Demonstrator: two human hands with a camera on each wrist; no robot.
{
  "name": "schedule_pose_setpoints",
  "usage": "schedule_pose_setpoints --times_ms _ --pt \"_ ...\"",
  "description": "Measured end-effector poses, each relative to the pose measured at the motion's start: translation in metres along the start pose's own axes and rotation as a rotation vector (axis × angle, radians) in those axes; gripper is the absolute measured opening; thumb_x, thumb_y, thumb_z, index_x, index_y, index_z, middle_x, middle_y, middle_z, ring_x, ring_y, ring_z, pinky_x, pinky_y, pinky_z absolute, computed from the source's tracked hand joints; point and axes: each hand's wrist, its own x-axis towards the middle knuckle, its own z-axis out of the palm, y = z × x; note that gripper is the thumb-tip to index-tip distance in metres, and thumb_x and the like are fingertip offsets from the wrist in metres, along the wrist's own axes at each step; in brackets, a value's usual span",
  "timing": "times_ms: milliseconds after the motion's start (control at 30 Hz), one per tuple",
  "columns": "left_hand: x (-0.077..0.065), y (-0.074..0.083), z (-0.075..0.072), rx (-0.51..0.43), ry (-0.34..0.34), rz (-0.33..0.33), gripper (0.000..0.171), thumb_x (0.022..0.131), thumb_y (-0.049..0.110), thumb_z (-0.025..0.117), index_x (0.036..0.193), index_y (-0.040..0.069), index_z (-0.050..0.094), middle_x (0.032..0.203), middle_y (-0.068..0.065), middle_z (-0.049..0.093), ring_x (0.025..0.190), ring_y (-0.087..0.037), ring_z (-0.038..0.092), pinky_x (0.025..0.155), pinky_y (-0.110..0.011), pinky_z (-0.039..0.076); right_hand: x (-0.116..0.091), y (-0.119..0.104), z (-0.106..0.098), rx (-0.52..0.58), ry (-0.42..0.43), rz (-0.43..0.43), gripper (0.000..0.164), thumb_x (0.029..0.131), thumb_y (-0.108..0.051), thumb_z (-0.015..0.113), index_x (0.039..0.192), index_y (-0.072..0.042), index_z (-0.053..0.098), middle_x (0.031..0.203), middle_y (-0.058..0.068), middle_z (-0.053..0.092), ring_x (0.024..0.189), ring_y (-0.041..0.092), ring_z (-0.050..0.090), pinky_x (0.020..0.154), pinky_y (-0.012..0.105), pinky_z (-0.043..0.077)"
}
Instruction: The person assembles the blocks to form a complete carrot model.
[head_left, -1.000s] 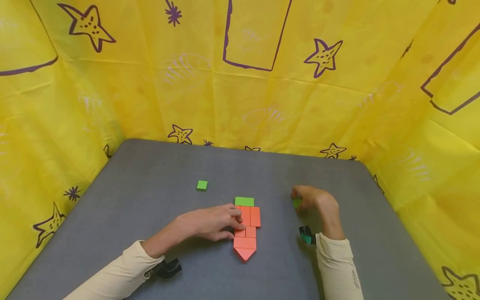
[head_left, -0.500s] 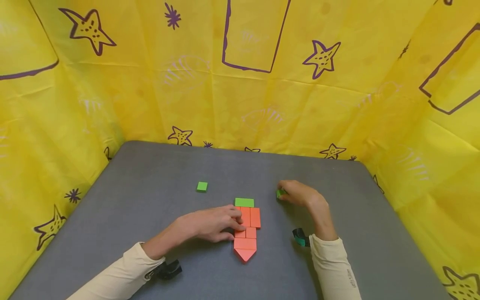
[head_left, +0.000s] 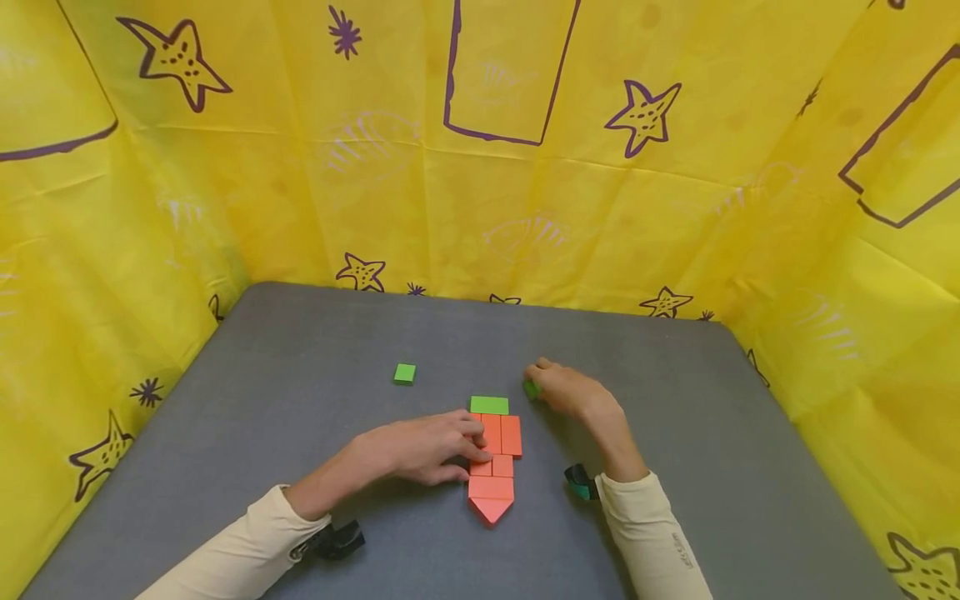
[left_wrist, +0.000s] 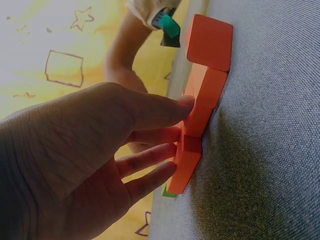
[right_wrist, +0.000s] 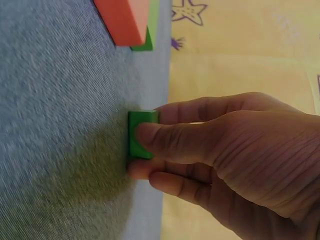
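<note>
Flat orange blocks [head_left: 511, 435] lie joined in a column at mid-table, with a triangular block [head_left: 491, 510] pointing at the near end. A green rectangular block [head_left: 490, 405] caps the far end. My left hand [head_left: 420, 448] rests its fingertips on the left side of the column; in the left wrist view its fingers [left_wrist: 150, 156] are fairly straight against the blocks. Right of the green cap, my right hand [head_left: 576, 392] pinches a small green block [right_wrist: 142, 117] between thumb and fingers, low over the table. Part of that block is hidden behind the thumb.
A loose green square block [head_left: 404, 374] lies farther back, left of the column. The grey table [head_left: 315, 333] is enclosed by a yellow patterned cloth [head_left: 525, 200] at the back and both sides. A dark wrist strap [head_left: 341, 540] sticks out below the left sleeve.
My right hand has moved left across the table with the small green block, closer to the green cap of the column. My left hand and the orange blocks have stayed in place.
</note>
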Motion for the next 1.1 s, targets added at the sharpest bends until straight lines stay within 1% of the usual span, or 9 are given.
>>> schedule_pose_setpoints --times_ms 100,200,300,500,633,867,1000,1100 --pt "0.0 0.0 0.0 -0.001 0.003 0.0 0.04 0.101 0.027 0.07 0.14 0.022 0.068 0.132 0.004 0.065 0.126 -0.013 0.052 0.111 -0.026 0.047 0.002 -0.005 0.002 -0.02 0.008 -0.022 0.019 0.098 0.004 0.063 0.114 -0.007 0.065 0.102 0.01 0.059 0.087 0.023 0.06 0.076 0.037 0.051" --pt "0.0 -0.001 0.001 -0.007 -0.002 -0.007 0.041 0.101 0.027 0.071 0.141 0.022 0.068 0.132 0.004 0.065 0.127 -0.013 0.051 0.111 -0.026 0.047 0.004 -0.01 0.003 -0.013 0.017 -0.048 0.022 0.1 0.002 0.061 0.119 -0.009 0.067 0.104 0.009 0.059 0.09 0.023 0.062 0.08 0.037 0.053" --pt "0.001 -0.001 0.001 -0.009 -0.008 -0.013 0.041 0.1 0.028 0.071 0.141 0.023 0.068 0.131 0.004 0.065 0.126 -0.012 0.051 0.111 -0.026 0.048 0.004 -0.015 0.003 -0.001 0.026 -0.082 0.025 0.101 0.0 0.062 0.122 -0.01 0.069 0.104 0.008 0.06 0.092 0.022 0.063 0.082 0.036 0.055" --pt "0.0 -0.001 0.001 -0.003 -0.001 -0.008 0.041 0.1 0.029 0.071 0.141 0.023 0.068 0.131 0.005 0.065 0.125 -0.012 0.052 0.109 -0.025 0.048 0.007 -0.02 0.004 0.002 0.042 -0.151 0.029 0.098 0.002 0.066 0.123 -0.011 0.072 0.108 0.008 0.063 0.096 0.022 0.065 0.086 0.037 0.057" --pt "0.001 -0.001 0.001 0.001 0.0 -0.004 0.041 0.1 0.029 0.071 0.14 0.023 0.068 0.131 0.005 0.065 0.125 -0.012 0.052 0.11 -0.025 0.048 0.008 -0.021 0.004 -0.012 0.05 -0.19 0.027 0.098 0.001 0.066 0.122 -0.01 0.072 0.107 0.007 0.062 0.094 0.021 0.064 0.084 0.035 0.057" --pt "0.0 -0.001 0.0 0.006 -0.003 -0.004 0.041 0.1 0.028 0.072 0.14 0.023 0.068 0.13 0.005 0.065 0.125 -0.011 0.052 0.109 -0.025 0.049 0.008 -0.02 0.006 0.014 0.058 -0.192 0.025 0.099 0.0 0.065 0.121 -0.011 0.071 0.105 0.007 0.061 0.091 0.021 0.063 0.082 0.035 0.055" --pt "0.0 -0.001 0.0 0.005 0.001 0.0 0.04 0.1 0.028 0.072 0.14 0.022 0.068 0.13 0.005 0.065 0.125 -0.011 0.052 0.109 -0.025 0.049 0.006 -0.02 0.004 0.036 0.056 -0.204 0.026 0.099 -0.001 0.065 0.123 -0.01 0.071 0.107 0.008 0.061 0.094 0.022 0.063 0.084 0.035 0.055" --pt "0.0 -0.001 0.0 0.002 0.002 0.0 0.041 0.1 0.029 0.072 0.14 0.022 0.068 0.131 0.004 0.065 0.126 -0.012 0.052 0.109 -0.026 0.049 0.004 -0.019 0.0 0.055 0.063 -0.226 0.025 0.098 -0.002 0.068 0.122 -0.009 0.071 0.107 0.008 0.062 0.096 0.022 0.062 0.085 0.035 0.055"
